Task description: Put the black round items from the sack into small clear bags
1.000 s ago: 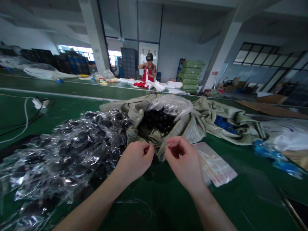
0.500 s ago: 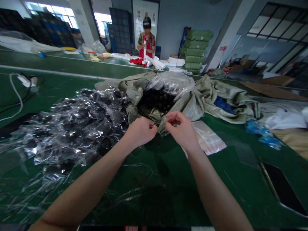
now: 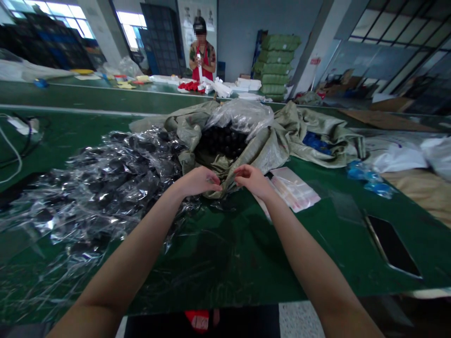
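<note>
My phone point(image 3: 392, 244) lies near me, right of the open sack point(image 3: 264, 152), apparently set aside to free both hands. At the sack's near edge, my left hand point(image 3: 199, 180) and right hand point(image 3: 252, 181) face each other, apart, fingers loosely curled; I cannot tell whether either pinches thin film. Wrapped black pieces point(image 3: 123, 173) lie heaped left of the sack; flat clear bags point(image 3: 296, 190) lie just right, probably for easy reach. The sack's mouth is spread, exposing the black balls point(image 3: 225, 141) inside. Far beyond it, a co-worker point(image 3: 202, 61) holds a white item upright.
</note>
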The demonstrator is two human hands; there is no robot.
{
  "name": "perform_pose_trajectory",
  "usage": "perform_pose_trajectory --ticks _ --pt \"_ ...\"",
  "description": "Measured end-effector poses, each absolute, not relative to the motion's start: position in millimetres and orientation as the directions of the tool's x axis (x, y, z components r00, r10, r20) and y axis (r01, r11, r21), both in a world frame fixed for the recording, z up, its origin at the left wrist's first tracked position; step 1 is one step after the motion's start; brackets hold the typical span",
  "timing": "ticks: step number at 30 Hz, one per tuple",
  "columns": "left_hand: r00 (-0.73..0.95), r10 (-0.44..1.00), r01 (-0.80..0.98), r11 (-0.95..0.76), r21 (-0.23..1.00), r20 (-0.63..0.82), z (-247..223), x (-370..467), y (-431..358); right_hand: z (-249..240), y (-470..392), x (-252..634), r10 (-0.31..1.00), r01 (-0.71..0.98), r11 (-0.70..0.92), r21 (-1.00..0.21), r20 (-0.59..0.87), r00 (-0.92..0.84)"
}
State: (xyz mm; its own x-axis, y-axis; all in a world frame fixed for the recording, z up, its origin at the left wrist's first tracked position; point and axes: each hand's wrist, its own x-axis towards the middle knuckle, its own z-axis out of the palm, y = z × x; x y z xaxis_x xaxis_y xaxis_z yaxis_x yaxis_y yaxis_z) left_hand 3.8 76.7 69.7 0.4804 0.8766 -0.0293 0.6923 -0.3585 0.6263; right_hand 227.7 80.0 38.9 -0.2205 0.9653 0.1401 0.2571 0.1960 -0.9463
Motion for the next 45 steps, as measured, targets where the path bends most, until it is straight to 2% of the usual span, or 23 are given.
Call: perform_pose_trajectory --ticks 6,12,15,17,20,22,25,30,35,39,45 --pt "0.533 0.844 0.73 -0.425 0.535 -0.058 65 23 69 40 81 231 0.967 0.301 0.207 -0.931 0.148 -0.206" --pt "0.582 0.813 0.692 -0.484 0.536 -0.018 61 29 67 39 82 233 0.971 0.248 0.183 -0.951 0.136 -0.196" --pt "0.551 0.834 0.685 -0.474 0.552 0.032 59 31 67 43 81 234 0.978 0.209 0.152 -0.966 0.116 -0.172" --pt "0.513 0.855 0.65 -0.445 0.616 0.075 59 31 68 44 79 235 0.99 0.103 0.104 -0.989 0.093 -0.105" --pt "0.403 0.91 0.565 -0.332 0.755 0.099 60 30 69 39 71 240 0.998 -0.159 0.059 -0.985 0.058 0.013" --pt "0.325 0.94 0.519 -0.267 0.812 0.102 60 29 71 31 64 242 0.999 -0.294 0.052 -0.954 0.048 0.021" --pt "0.284 0.953 0.476 -0.234 0.848 0.104 61 29 70 14 53 242 0.999 -0.354 0.007 -0.935 0.025 -0.047" --pt "0.296 0.955 0.4 -0.123 0.908 -0.001 67 34 65 -5 45 234 0.997 -0.407 -0.017 -0.913 0.016 -0.076" --pt "0.287 0.941 0.215 0.12 0.969 -0.18 64 34 67 -11 45 232 0.999 -0.46 0.051 -0.886 0.05 0.015" --pt "0.351 0.893 0.092 0.267 0.959 -0.282 59 31 73 -13 43 234 0.997 -0.487 0.077 -0.87 0.056 0.058" --pt "0.399 0.84 0.099 0.358 0.928 -0.367 48 27 83 -16 43 234 0.993 -0.478 0.072 -0.876 0.018 0.116"
